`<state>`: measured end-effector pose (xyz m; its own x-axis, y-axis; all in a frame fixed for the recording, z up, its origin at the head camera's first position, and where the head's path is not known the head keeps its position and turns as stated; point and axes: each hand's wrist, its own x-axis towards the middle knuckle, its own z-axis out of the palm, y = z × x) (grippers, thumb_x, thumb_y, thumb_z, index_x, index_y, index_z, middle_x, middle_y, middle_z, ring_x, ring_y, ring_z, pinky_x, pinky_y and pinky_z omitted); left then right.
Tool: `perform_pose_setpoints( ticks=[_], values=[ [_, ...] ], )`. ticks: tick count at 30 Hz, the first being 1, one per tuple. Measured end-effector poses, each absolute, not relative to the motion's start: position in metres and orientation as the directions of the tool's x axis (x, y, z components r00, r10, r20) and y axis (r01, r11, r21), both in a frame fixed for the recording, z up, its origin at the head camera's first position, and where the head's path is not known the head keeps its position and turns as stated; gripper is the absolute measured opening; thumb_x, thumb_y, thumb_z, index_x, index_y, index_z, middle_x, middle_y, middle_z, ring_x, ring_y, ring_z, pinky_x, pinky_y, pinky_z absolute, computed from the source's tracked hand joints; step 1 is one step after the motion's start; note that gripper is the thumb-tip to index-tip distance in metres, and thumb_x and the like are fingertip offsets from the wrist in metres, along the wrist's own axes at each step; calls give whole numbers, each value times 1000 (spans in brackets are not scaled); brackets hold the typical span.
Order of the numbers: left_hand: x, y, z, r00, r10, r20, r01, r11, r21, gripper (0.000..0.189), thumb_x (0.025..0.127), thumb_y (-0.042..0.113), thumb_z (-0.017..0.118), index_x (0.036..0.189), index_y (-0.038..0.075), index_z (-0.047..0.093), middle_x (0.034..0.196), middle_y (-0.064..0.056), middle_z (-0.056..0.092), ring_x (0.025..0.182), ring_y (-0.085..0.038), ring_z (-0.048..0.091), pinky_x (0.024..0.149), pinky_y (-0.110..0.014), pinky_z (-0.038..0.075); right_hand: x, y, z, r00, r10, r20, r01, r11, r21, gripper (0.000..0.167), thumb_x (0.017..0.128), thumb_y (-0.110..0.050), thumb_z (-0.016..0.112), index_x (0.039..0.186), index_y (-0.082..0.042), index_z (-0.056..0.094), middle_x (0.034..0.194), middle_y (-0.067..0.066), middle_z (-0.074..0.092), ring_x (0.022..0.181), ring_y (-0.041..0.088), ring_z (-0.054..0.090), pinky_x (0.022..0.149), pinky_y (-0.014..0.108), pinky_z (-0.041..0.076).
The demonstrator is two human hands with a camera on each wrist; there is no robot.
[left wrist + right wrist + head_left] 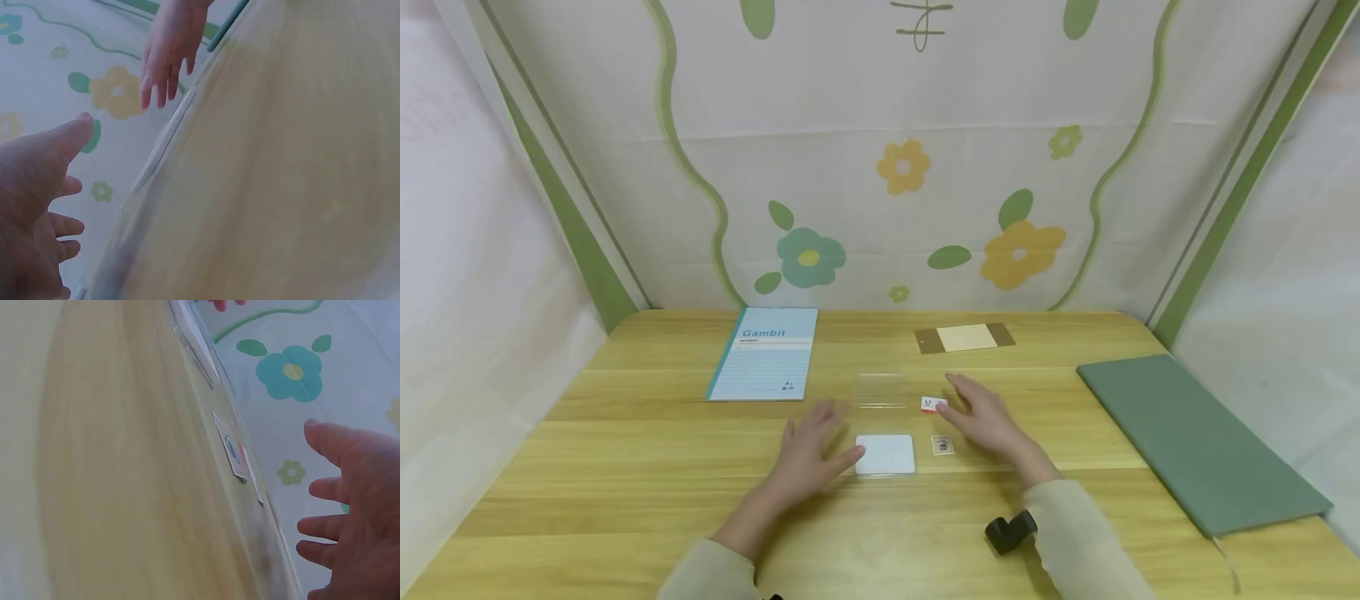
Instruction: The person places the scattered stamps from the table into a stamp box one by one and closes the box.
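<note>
My left hand (808, 454) is spread with loose fingers left of a white card (886, 454), its thumb close to the card's left edge; I cannot tell whether they touch. The card lies on or in a clear plastic piece. My right hand (985, 421) hovers with extended fingers beside a small red-and-white card (931, 404), partly behind its thumb. Below that lies a small square piece (942, 445) with a dark round print. A clear plastic cover (882, 390) lies farther back. Both wrist views show the left hand (31, 194) and right hand (369, 512) holding nothing.
A light blue notebook (763, 358) marked "Gambit" lies back left. A brown strip with a cream middle (967, 337) is at the back. At the right lies a green hardcover book (1202, 442) with a ribbon. A flowered curtain (850, 100) stands behind the wooden table (625, 467).
</note>
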<state>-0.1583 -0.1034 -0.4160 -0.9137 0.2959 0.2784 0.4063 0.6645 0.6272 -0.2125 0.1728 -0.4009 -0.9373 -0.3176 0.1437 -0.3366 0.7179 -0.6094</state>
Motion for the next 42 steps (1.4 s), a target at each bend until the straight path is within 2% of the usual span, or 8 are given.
perform_pose_setpoints(
  ticks=[3, 6, 15, 25, 32, 42],
  values=[
    [-158, -102, -422, -913, 299, 277, 407, 648, 644, 68, 77, 50, 56, 129, 10, 41, 133, -18, 31, 124, -31, 20, 91, -60, 1, -215, 173, -407, -944, -297, 144, -315, 678, -664, 55, 85, -29, 54, 128, 0, 38, 130, 20, 36, 119, 36, 29, 95, 48, 21],
    [-158, -101, -426, -915, 305, 263, 403, 653, 642, 71, 75, 52, 57, 129, 9, 42, 134, -17, 30, 125, -30, 18, 93, -59, 0, -217, 174, -414, -947, -272, 172, -314, 667, -676, 48, 84, -25, 56, 123, 2, 45, 126, 19, 41, 117, 35, 33, 95, 46, 23],
    [-157, -100, -432, -913, 321, 252, 409, 717, 565, 72, 69, 59, 58, 124, 14, 48, 133, -16, 32, 124, -33, 20, 94, -57, 2, -218, 171, -428, -947, -207, 245, -317, 721, -616, 36, 79, -22, 62, 110, -4, 57, 124, 18, 44, 115, 34, 35, 95, 54, 7],
    [-156, -100, -434, -904, 343, 256, 427, 753, 501, 70, 69, 58, 59, 123, 16, 50, 133, -16, 33, 124, -33, 19, 94, -57, 3, -217, 168, -433, -951, -153, 269, -291, 742, -604, 33, 76, -21, 65, 105, -7, 61, 121, 16, 47, 113, 32, 37, 95, 51, 11],
    [-155, -101, -433, -904, 353, 243, 428, 755, 497, 66, 70, 56, 59, 121, 15, 52, 133, -17, 33, 124, -34, 18, 93, -58, 3, -218, 163, -433, -964, -89, 253, -230, 758, -611, 26, 74, -20, 66, 97, -8, 62, 119, 15, 49, 113, 34, 38, 96, 52, 7],
    [-155, -102, -434, -904, 352, 241, 427, 750, 505, 65, 70, 56, 59, 119, 14, 53, 133, -17, 32, 124, -34, 18, 93, -58, 3, -221, 159, -432, -976, -67, 206, -183, 763, -620, 21, 74, -17, 65, 91, -6, 59, 121, 15, 46, 115, 34, 33, 97, 50, 4]
  ],
)
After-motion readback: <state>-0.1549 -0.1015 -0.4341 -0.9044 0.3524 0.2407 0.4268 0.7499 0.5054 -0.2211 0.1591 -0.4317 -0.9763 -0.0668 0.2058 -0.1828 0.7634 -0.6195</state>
